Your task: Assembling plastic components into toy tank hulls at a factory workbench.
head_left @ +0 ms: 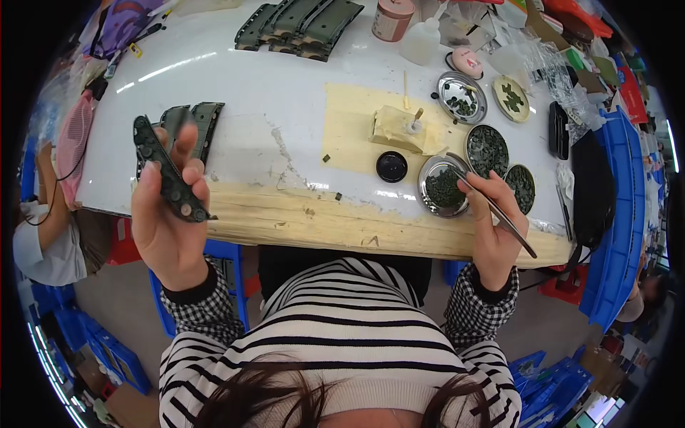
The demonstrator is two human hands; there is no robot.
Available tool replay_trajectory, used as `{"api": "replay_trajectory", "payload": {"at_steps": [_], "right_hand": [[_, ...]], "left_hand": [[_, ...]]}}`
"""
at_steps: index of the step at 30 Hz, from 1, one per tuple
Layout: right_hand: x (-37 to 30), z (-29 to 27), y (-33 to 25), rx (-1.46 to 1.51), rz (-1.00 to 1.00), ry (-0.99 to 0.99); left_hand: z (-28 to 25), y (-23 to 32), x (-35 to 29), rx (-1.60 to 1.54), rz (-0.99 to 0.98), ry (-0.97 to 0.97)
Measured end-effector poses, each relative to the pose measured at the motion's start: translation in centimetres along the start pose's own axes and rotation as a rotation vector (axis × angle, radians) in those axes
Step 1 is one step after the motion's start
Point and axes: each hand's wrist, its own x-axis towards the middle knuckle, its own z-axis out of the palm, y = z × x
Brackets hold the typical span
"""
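Note:
My left hand (pixel 165 239), at the left above the table's front edge, grips a long dark green model part (pixel 163 165) with round wheel-like details along it, held tilted. Behind it on the table lie similar green parts (pixel 208 118), partly hidden by my fingers. My right hand (pixel 496 232) is closed on metal tweezers (pixel 515 232). Their tips reach over a round metal dish (pixel 427 200) of small dark green pieces (pixel 444 189). Close by stand two more dishes of green pieces (pixel 487 151) (pixel 521 187). A small black round pot (pixel 392 167) sits left of the dish.
A tape-wrapped block (pixel 389 127) holding a small brush stands on yellow paper (pixel 342 107). Farther back are a metal plate (pixel 462 96), a squeeze bottle (pixel 422 41), a pink jar (pixel 392 19) and stacked green parts (pixel 300 28). Blue crates (pixel 619 221) stand at the right; another person sits left.

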Motion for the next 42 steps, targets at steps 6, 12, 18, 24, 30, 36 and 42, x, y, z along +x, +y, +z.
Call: {"api": "replay_trajectory", "payload": {"at_steps": [6, 12, 18, 24, 30, 36, 42], "right_hand": [[1.0, 1.3, 0.5, -0.197, -0.169, 0.120], [1.4, 1.7, 0.6, -0.243, -0.179, 0.096], [1.2, 1.6, 0.9, -0.239, -0.202, 0.093], [1.1, 1.7, -2.0, 0.108, -0.245, 0.058], [1.5, 2.8, -5.0, 0.320, -0.370, -0.215], [1.9, 3.6, -5.0, 0.323, -0.373, -0.293], [1.9, 3.8, -5.0, 0.352, -0.376, -0.277]], "left_hand": [[4.0, -6.5, 0.2, 0.027, -0.120, 0.251], [5.5, -8.4, -0.5, 0.154, -0.415, 0.308], [6.4, -9.4, -0.4, 0.246, -0.335, 0.236], [6.3, -10.8, -0.8, 0.235, -0.404, 0.145], [6.3, -11.7, -0.4, -0.021, -0.608, 0.000], [5.8, -11.7, -0.5, -0.178, -0.646, -0.042], [5.6, -11.8, -0.7, -0.079, -0.610, -0.006]]}}
